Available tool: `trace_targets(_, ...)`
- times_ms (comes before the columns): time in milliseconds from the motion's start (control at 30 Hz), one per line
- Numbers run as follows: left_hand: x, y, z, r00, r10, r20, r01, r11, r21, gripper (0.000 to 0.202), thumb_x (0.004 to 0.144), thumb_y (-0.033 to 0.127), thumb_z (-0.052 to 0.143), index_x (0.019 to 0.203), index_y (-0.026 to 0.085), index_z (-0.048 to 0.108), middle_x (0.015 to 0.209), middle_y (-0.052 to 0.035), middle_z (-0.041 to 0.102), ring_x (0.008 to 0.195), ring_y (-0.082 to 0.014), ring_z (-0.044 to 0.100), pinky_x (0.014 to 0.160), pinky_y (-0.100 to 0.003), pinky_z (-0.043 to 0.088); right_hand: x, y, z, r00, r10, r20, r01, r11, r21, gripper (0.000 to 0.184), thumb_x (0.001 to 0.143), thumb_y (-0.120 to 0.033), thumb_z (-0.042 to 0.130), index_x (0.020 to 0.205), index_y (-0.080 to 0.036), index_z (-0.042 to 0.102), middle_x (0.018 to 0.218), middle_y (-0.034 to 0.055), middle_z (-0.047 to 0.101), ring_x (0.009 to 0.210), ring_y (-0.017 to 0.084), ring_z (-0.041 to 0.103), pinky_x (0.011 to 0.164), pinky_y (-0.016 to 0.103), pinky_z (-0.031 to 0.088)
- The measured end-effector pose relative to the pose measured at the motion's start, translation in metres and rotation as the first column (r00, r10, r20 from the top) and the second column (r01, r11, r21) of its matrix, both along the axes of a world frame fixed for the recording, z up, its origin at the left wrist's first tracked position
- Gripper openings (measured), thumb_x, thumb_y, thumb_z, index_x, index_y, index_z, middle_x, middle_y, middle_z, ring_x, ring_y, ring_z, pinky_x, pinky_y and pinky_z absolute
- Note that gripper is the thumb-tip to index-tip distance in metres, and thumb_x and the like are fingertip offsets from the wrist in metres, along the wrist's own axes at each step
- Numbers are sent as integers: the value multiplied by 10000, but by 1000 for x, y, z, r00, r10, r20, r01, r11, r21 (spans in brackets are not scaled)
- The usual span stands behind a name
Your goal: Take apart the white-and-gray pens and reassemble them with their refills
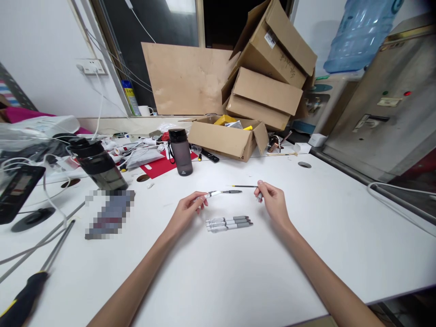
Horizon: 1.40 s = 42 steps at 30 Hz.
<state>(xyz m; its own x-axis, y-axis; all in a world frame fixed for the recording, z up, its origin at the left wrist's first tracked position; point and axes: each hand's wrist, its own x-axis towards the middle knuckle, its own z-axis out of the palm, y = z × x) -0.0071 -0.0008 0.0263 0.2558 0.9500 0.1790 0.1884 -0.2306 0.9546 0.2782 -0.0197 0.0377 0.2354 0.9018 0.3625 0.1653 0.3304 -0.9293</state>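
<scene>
The step in hand looks to be the handling of a pen's separate parts, with the refill outside the barrel; whether it is being put together or taken apart I cannot tell. The left hand pinches a white pen barrel between thumb and fingers, its dark end toward the right. The right hand pinches a slim black refill, its yellow-marked tip pointing left, with a small grey piece under the curled fingers. Both parts are above the white surface, apart from each other, just beyond a row of grey-and-white pens lying side by side. The next move probably calls for steady pinches and careful lining up of the thin part with its barrel. Behind, an open cardboard box holds a yellow object and a pale packet; the stacked cartons behind it hide their insides. The dark tumbler is lidded and stands upright, its contents unclear, while the white mug shows only its outside. The blue water jug sits inverted on a dispenser.
</scene>
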Motion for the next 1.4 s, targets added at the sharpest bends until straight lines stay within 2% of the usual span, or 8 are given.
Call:
trace_targets(167,0,-1,-3,999,15,31,-15,1000,-10,342,958,496,596,1031,191,734,842,-30,659,730,-166,525,713,-272,436,-1,0,-3,998,60,34,-59,998,-11,378,926,-553,632,779,-206,660,825,41,667,695,170,560,697,299,479)
trace_targets(267,-1,0,-6,999,15,39,-13,999,-30,340,958,494,600,1038,188,726,837,-32,656,722,-165,519,705,-270,435,0,0,-5,994,50,92,-46,998,-46,298,922,-518,654,926,-224,700,887,34,672,732,174,579,714,298,469)
trace_targets(367,-2,3,-10,999,15,46,-14,999,-33,338,965,492,589,1004,185,724,827,-30,645,707,-160,514,699,-268,437,1,-1,-4,989,54,139,-48,998,-48,288,920,-505,660,994,-231,708,932,41,686,749,183,594,716,304,468)
trace_targets(600,-2,5,-14,1000,-18,10,18,999,-50,336,963,495,589,948,190,729,808,-26,644,694,-157,521,683,-259,445,4,2,-6,986,66,154,-54,995,-79,278,925,-505,649,980,-236,688,947,44,682,766,190,598,732,309,466)
trace_targets(867,-2,7,-14,1000,-9,17,10,997,-71,353,958,505,581,927,188,733,795,-27,646,688,-166,515,673,-264,433,4,5,-15,988,120,100,-107,987,-121,360,944,-547,606,790,-222,611,812,16,599,732,178,563,730,302,453)
trace_targets(1067,-2,6,-13,999,-26,-26,24,998,-65,378,964,507,561,846,187,723,787,-28,644,714,-177,516,693,-270,415,0,0,-7,996,-3,89,8,999,-51,488,973,-562,553,627,-220,515,636,3,480,617,165,443,610,298,392)
trace_targets(1233,-2,5,-13,999,-31,-44,29,998,-60,378,958,513,561,848,191,725,787,-28,659,715,-185,527,695,-273,420,-1,1,-7,994,63,85,-59,997,-44,390,948,-542,605,733,-216,604,749,20,593,683,173,528,678,297,449)
trace_targets(1400,-2,7,-15,1000,-27,-9,27,998,-61,399,968,533,554,849,195,728,787,-20,652,707,-177,529,699,-271,423,-1,3,-10,981,129,142,-121,991,-63,266,941,-482,631,900,-222,667,861,28,631,736,180,562,701,298,446)
